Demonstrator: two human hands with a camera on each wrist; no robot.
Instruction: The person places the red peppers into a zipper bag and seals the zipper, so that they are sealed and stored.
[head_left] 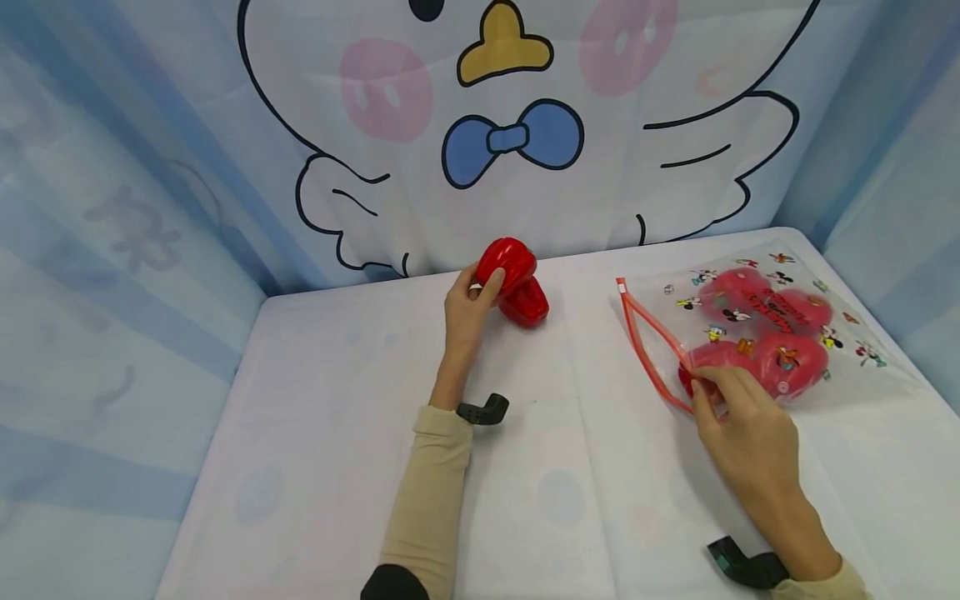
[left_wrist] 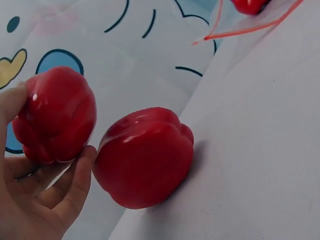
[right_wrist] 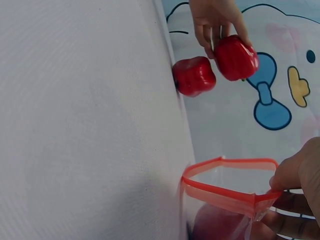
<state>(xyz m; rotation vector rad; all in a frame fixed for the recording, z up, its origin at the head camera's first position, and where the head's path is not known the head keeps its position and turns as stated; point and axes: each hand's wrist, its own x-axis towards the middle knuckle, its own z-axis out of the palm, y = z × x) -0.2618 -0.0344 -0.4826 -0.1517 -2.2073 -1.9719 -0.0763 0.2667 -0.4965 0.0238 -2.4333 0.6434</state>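
My left hand [head_left: 467, 321] grips a shiny red bell pepper [left_wrist: 59, 114] between thumb and fingers, held up off the table. Just beside it a second red bell pepper [left_wrist: 145, 160] rests on the table near the back edge. At the right, my right hand [head_left: 750, 433] pinches the red-orange rim of a clear zip bag [head_left: 862, 321] printed with cartoon figures. Its mouth stands open in the right wrist view, where the rim [right_wrist: 220, 192] forms a loop. Several red peppers [head_left: 791, 367] lie inside the bag.
A white cloth covers the table [head_left: 360, 467]. Behind it hangs a curtain [head_left: 420, 208] with a cartoon character wearing a blue bow. Blue-white curtain also hangs at both sides. Black wrist devices [head_left: 483, 410] sit on both wrists.
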